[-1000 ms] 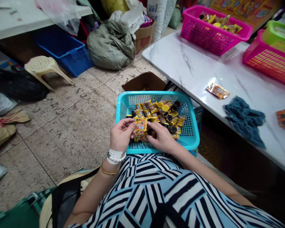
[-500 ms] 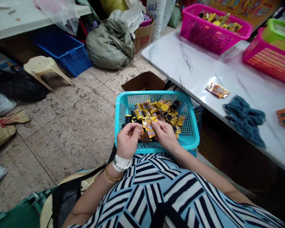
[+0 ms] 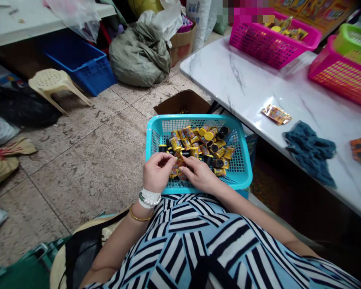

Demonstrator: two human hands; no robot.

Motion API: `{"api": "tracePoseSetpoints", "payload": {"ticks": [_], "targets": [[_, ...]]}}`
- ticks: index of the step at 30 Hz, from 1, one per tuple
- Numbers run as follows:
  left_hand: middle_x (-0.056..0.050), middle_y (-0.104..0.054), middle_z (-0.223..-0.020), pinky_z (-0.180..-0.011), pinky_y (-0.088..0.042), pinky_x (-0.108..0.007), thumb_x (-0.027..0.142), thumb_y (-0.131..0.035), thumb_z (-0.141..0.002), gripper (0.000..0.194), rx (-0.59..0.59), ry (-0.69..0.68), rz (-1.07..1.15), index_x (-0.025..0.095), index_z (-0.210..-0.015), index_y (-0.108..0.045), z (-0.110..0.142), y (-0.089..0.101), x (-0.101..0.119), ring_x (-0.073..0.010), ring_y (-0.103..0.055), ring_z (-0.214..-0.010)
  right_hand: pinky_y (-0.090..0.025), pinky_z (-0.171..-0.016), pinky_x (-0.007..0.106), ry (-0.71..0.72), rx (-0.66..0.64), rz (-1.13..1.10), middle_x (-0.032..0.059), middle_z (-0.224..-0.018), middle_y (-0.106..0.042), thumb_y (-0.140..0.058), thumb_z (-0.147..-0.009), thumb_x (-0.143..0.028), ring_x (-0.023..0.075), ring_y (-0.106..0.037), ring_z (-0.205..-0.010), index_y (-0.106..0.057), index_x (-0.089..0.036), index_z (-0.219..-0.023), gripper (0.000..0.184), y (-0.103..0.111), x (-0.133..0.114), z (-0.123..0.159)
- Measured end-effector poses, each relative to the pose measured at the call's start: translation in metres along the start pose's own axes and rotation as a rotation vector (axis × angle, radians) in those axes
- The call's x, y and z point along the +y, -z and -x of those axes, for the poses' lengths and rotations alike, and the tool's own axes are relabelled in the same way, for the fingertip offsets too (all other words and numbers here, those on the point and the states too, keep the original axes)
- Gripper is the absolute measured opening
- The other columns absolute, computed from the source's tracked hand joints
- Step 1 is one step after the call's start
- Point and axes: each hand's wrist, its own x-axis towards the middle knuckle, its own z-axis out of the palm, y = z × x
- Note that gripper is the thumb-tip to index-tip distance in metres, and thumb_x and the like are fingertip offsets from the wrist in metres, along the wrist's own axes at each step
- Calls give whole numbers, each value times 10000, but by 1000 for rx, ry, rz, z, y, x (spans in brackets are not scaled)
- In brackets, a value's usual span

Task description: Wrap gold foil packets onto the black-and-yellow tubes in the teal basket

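Observation:
Both hands are close together over the near side of a turquoise plastic basket (image 3: 243, 182). My left hand (image 3: 158, 172) is closed in a pinch, thumb against fingertips. Facing it, my right hand (image 3: 200, 174) is also pinching. Between their fingertips shows a thin yellow-orange printed label (image 3: 178, 161), seen nearly edge-on and partly hidden by the fingers. Inside the basket lies a heap of small black tubs with yellow lids and printed wraps (image 3: 210, 134).
A cardboard box (image 3: 182, 102) stands beyond the basket. On the marbled table (image 3: 231, 88) at right are a stack of printed labels (image 3: 276, 114), a dark teal cloth (image 3: 311, 150) and pink baskets (image 3: 264, 48). A cream stool (image 3: 52, 80) and blue crate (image 3: 93, 72) are at left.
The printed label in my right hand was face-up and now tilts edge-on between both hands. My left hand has shifted slightly left, and my right hand has moved left and closer to it.

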Motion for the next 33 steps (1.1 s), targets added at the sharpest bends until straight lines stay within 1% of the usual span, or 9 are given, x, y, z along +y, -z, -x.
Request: {"api": "tracePoseSetpoints", "payload": {"ticks": [2,7,10,14,16,20,23,26,33], "targets": [[-14,-681,-731,-654,-499,-237,314,-744,-755,154,10,14,32,164,-761,-710,-1,1,1,-131,-609,-675,-424,-747,273,-81,6,133,64,-875,-643,-514,-959,-296,176,-584,-803,-674,-164,-1107,255,1,1,-1],[15,-645,-667,-507,-448,-192,362,-801,-693,247,47,184,329,162,-796,-699,-3,4,6,-95,-556,-560,-412,-717,271,-185,-37,402,77,-834,-705,-503,-958,-245,184,-631,-782,-745,-179,-833,280,4,6,-1],[25,-627,-649,-442,-394,-162,367,-826,-670,271,65,214,427,161,-788,-696,-3,4,8,-71,-519,-512,-428,-717,289,-197,73,474,96,-943,-715,-545,-934,-287,210,-643,-835,-748,-179,-929,230,2,8,1],[25,-624,-647,-421,-373,-156,369,-824,-680,268,55,212,419,159,-788,-698,-2,2,7,-60,-489,-489,-466,-746,296,-146,118,291,74,-998,-721,-590,-828,-162,196,-639,-818,-557,-170,-1359,533,1,10,2],[24,-625,-650,-423,-376,-162,377,-817,-689,272,54,212,407,159,-799,-698,-1,0,6,-61,-486,-486,-476,-714,287,-119,135,103,47,-941,-714,-582,-801,-143,159,-606,-708,-517,-173,-1397,601,2,7,3],[26,-623,-652,-431,-381,-170,388,-791,-725,261,65,168,351,160,-803,-691,2,-5,3,-57,-468,-475,-450,-578,253,-163,211,-469,28,-868,-680,-558,-876,-311,114,-541,-596,-606,-175,-1263,412,8,-9,4],[33,-605,-627,-423,-372,-171,396,-775,-747,259,24,153,327,162,-796,-677,7,-10,4,-55,-453,-459,-396,-514,232,-209,165,-678,-8,-708,-614,-630,-846,-411,91,-468,-533,-674,-167,-941,266,9,-20,2],[38,-591,-615,-408,-362,-168,418,-750,-782,270,-8,159,364,170,-827,-654,12,-11,9,-59,-462,-455,-357,-492,225,-201,243,-647,-40,-597,-501,-648,-838,-461,85,-403,-518,-574,-183,-689,324,7,-21,0],[21,-578,-601,-429,-379,-169,451,-653,-877,302,1,34,246,157,-807,-672,27,-5,29,-56,-465,-454,-282,-492,243,-144,452,-372,-41,-549,-398,-479,-960,-500,102,-350,-534,-424,-211,-600,465,3,-6,6]]}}
